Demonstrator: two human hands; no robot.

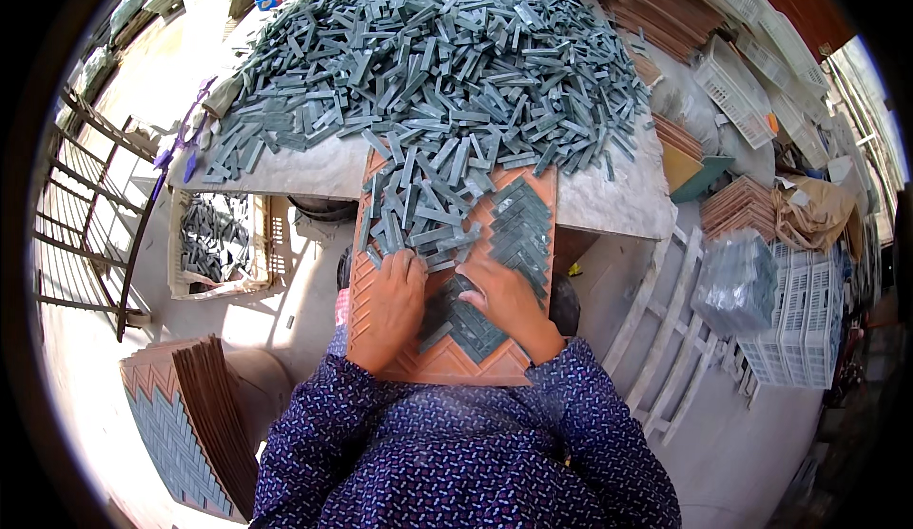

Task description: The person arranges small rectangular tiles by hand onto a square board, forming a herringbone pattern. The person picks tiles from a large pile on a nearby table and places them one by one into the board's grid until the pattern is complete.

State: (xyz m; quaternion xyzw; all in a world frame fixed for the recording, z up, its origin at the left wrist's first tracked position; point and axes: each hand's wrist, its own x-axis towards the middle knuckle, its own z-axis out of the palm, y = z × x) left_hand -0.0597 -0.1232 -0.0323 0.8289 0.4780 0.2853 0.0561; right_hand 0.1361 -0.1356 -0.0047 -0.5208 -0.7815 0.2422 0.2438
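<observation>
An orange board with herringbone grooves [437, 365] lies before my body, its far end against the cloth-covered table. Dark green stone strips fill a herringbone band [519, 244] along its right side and another patch [466, 324] near its close edge. Loose grey-green strips [418, 196] are heaped over the board's far left part. My left hand [388, 305] is closed, with its fingertips bent down at the near edge of these loose strips; what they pinch is hidden. Beside it my right hand [509, 303] hovers over the laid strips, thumb and forefinger apart, nothing visible between them.
A big mound of stone strips [437, 53] covers the table [609, 201]. At left stand a crate of strips [219, 244], a metal rack [90, 215] and a stack of boards [181, 424]. White slats [656, 329], plastic-wrapped tiles [737, 282] and white crates [794, 324] are at right.
</observation>
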